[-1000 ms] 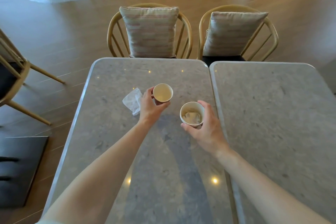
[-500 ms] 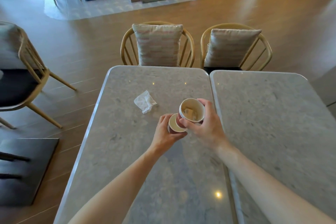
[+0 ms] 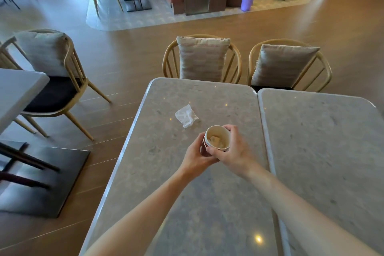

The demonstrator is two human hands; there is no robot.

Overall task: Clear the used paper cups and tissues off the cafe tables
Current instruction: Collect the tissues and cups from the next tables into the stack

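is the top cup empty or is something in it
Not empty: the top cup, nested in another and held by both hands, has a crumpled tan wad, seemingly tissue, at its bottom. Any liquid: cannot tell.

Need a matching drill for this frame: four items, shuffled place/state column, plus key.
Items:
1. cups
2. tissue
3. bin
4. left hand

Places/states:
A. on the floor, far across the room
B. stacked, held in both hands above the table
C. lying loose on the table beyond the cups
D. wrapped around the lower cup, opposite the right hand

Pairs: 1-B, 2-C, 3-A, 4-D
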